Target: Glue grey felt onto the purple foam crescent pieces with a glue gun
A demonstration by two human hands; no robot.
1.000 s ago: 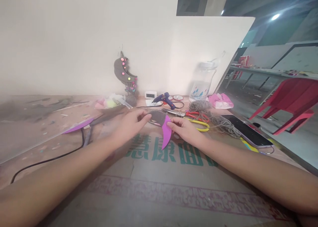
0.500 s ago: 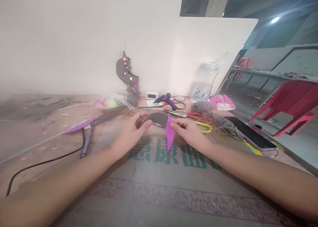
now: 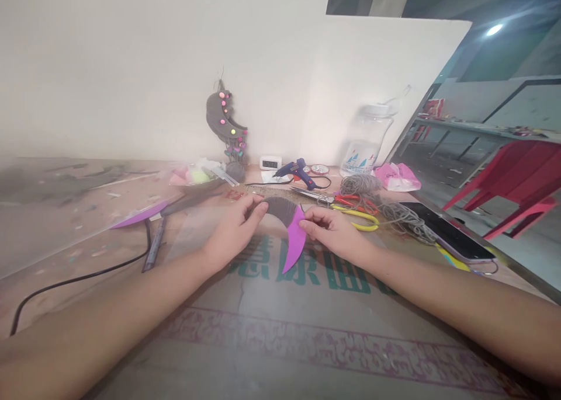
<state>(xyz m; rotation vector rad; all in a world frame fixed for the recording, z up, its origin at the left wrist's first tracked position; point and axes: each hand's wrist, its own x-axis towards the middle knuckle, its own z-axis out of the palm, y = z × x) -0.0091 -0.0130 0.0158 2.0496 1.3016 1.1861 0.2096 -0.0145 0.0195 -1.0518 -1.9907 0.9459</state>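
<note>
Between my two hands is a purple crescent cutout (image 3: 295, 243), its upper part wound with grey yarn (image 3: 281, 208). My left hand (image 3: 245, 222) pinches the yarn-wrapped end, which my fingers partly hide. On the other side, my right hand (image 3: 326, 228) grips the crescent where the winding stops and bare purple begins. The bare tip points down toward me. Just beyond my right hand lie yellow-handled scissors (image 3: 366, 220) and a red-handled tool (image 3: 353, 201), with a loose skein of grey yarn (image 3: 405, 222) beside them.
A blue glue gun (image 3: 298, 172), a small digital clock (image 3: 270, 163) and a clear bottle (image 3: 367, 140) stand along the white wall. A finished-looking grey moon ornament (image 3: 223, 120) leans there. A phone (image 3: 451, 233) lies right; a pen (image 3: 154, 245) and black cable (image 3: 83, 279) left.
The crescent has turned so its flat face shows more, with the purple tip swung lower and slightly left. Both hands keep hold of it. The whole view has shifted slightly.
</note>
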